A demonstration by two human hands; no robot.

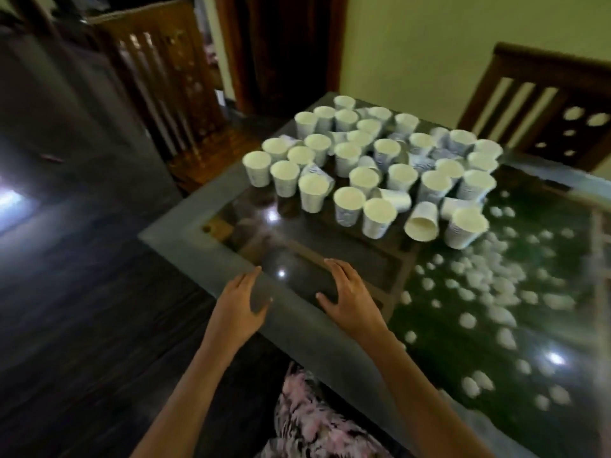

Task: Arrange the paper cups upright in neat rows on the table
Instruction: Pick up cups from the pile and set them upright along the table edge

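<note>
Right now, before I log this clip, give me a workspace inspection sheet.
Surface: glass-topped table, glossy, with light reflections.
Job's things: paper cups clustered toward the far end, most upright, rows uneven; several lie on their sides, including the tipped cup in front.
Clutter: small white pieces scattered on the right, too blurred to identify.
Hands: left hand and right hand open, at the near table edge, holding nothing.
Cables: nothing seen.
Surroundings: wooden chairs beyond the table; dark floor.

On my feed I see a garment (pixel 307 421) in a blotchy pink, white and black print, its pattern blurred. The forearms (pixel 185 385) run bare from the frame's lower edge to the left grip (pixel 239 300) and right grip (pixel 350 299).
</note>
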